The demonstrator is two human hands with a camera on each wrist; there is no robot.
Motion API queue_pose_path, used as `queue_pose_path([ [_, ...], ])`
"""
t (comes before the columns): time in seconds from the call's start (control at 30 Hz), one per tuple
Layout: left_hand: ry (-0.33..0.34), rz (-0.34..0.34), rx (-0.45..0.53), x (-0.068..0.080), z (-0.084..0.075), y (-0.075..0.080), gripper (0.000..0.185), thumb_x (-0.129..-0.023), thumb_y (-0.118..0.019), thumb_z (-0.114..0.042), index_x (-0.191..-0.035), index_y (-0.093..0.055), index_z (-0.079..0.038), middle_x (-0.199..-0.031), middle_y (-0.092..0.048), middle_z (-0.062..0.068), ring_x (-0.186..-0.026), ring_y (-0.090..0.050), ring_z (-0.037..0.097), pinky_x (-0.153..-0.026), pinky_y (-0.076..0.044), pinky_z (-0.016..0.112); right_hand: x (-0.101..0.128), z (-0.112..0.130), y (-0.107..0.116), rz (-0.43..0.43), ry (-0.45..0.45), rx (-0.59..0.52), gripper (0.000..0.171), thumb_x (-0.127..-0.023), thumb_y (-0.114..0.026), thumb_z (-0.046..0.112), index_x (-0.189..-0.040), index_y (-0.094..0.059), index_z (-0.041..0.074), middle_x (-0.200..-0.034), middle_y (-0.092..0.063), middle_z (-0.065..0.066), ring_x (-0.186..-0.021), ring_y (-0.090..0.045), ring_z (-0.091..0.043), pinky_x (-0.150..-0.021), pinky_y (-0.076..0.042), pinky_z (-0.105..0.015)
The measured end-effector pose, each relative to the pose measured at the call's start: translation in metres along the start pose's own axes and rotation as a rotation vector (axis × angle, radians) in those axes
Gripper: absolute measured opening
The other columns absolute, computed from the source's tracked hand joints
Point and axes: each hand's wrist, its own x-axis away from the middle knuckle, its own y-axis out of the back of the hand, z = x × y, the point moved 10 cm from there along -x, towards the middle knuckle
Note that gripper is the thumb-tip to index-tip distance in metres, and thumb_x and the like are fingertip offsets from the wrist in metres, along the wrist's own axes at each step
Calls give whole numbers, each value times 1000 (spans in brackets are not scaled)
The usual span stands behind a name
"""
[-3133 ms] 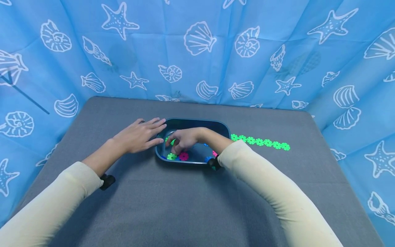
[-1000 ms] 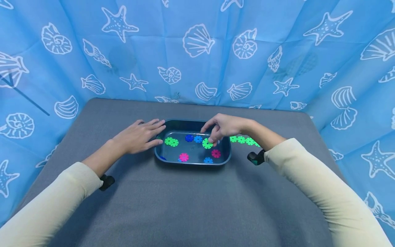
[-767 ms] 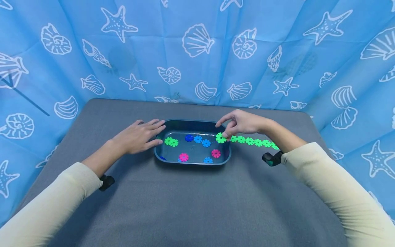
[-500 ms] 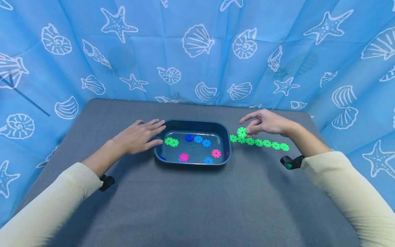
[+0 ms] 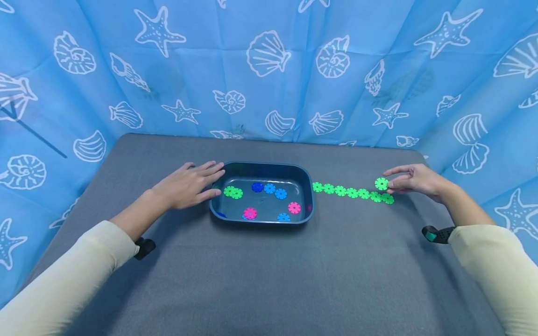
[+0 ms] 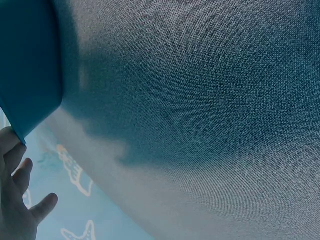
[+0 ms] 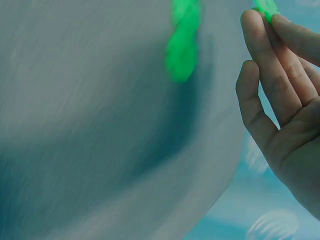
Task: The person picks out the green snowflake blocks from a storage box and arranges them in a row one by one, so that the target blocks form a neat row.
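Note:
My right hand point(image 5: 414, 181) pinches a green notched disc, flower-shaped point(image 5: 381, 184), between thumb and fingers. It hovers near the right end of a row of green discs point(image 5: 352, 192) lying on the grey cloth. In the right wrist view the held disc point(image 7: 267, 7) shows at the fingertips, and the row's end point(image 7: 181, 55) lies to its left. My left hand point(image 5: 189, 185) rests with straight fingers on the left rim of a dark blue tray point(image 5: 261, 221). The left wrist view shows those fingers point(image 6: 20, 175) at the tray's edge point(image 6: 30, 65).
Inside the tray lie two overlapping green discs point(image 5: 233, 192), several blue discs point(image 5: 269, 188) and pink discs point(image 5: 294, 207). Grey cloth point(image 5: 269, 275) covers the table. A blue curtain with white shells point(image 5: 269, 84) hangs behind it.
My right hand was down in the tray, then came out pinching a green disc and carried it right, along the row to its far end. My left hand has stayed on the rim.

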Motion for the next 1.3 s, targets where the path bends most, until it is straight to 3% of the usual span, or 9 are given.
queue_pose_path([
  [0.27, 1, -1, -4, 0, 0, 0, 65, -93, -43, -53, -144, -33, -14, -151, -24, 5, -138, -21, 26, -103, -24, 59, 15, -55, 18, -49, -94, -47, 61, -93, -57, 24, -138, -32, -8, -104, -67, -16, -94, -66, -17, -82, -52, -34],
  [0.63, 2, -7, -17, 0, 0, 1, 65, -93, -43, -52, -145, -32, -14, -151, -25, 5, -138, -21, 26, -104, -24, 58, 24, -87, 19, -53, -185, -61, 67, -90, -61, 30, -138, -33, -6, -94, -70, -8, -88, -67, -15, -76, -53, -32],
  [0.83, 5, -8, -13, 0, -1, 2, 66, -93, -44, -52, -145, -32, -14, -151, -25, 6, -138, -21, 27, -104, -24, 58, 23, -89, 18, -58, -211, -72, 67, -87, -64, 29, -136, -35, -8, -89, -71, -7, -83, -67, -15, -74, -54, -34],
  [1.07, -11, -4, -6, 1, -1, -1, 65, -93, -44, -50, -145, -31, -13, -151, -24, 6, -138, -21, 27, -103, -24, 59, 21, -86, 22, -78, -196, 1, 61, -89, -62, 27, -133, -41, -9, -89, -70, -9, -82, -67, -16, -72, -54, -34],
  [1.3, -13, 1, 1, 1, -1, -1, 65, -94, -43, -50, -145, -30, -14, -152, -23, 6, -139, -19, 27, -103, -23, 60, 17, -59, 27, -134, -127, -28, 63, -91, -59, 32, -134, -37, -8, -99, -69, -11, -87, -67, -18, -77, -53, -36],
])
